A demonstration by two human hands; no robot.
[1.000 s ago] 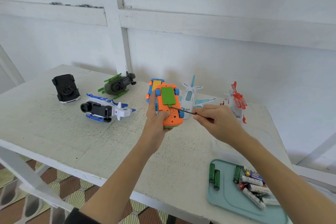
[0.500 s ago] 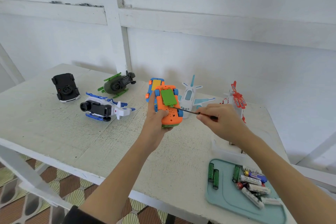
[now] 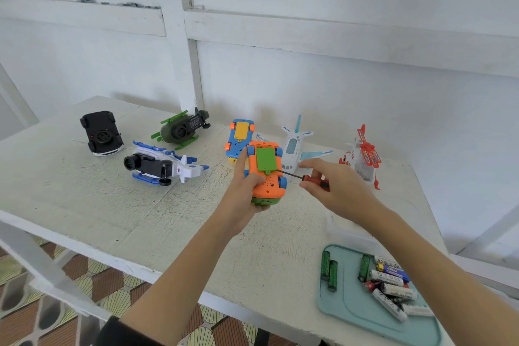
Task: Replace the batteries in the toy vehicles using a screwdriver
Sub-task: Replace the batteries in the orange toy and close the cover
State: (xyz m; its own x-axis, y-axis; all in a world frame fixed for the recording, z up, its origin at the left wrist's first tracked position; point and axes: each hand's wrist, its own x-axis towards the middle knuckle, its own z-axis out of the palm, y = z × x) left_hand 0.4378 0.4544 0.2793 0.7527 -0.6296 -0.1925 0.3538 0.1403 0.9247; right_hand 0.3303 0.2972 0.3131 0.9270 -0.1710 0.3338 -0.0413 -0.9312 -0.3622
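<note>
My left hand [image 3: 241, 191] grips an orange toy car [image 3: 266, 174], held upside down above the table with its green battery cover [image 3: 265, 159] facing up. My right hand [image 3: 337, 191] pinches a small screwdriver [image 3: 306, 177] with a red and black handle; its thin shaft points left, and the tip sits at the lower edge of the green cover. A teal tray [image 3: 351, 309] at the front right holds several batteries [image 3: 387, 286], green and white ones.
Other toys lie on the white table [image 3: 112, 205]: a black car [image 3: 101, 132], a dark green helicopter [image 3: 182, 129], a blue-white helicopter [image 3: 163, 166], a blue car [image 3: 238, 137], a white plane [image 3: 295, 146], a red-white helicopter [image 3: 362, 157]. A clear box [image 3: 345, 230] sits behind the tray.
My right hand's fingers have shifted on the screwdriver, so its red handle now shows. The orange car stays in my left hand, with the tip still at the cover.
</note>
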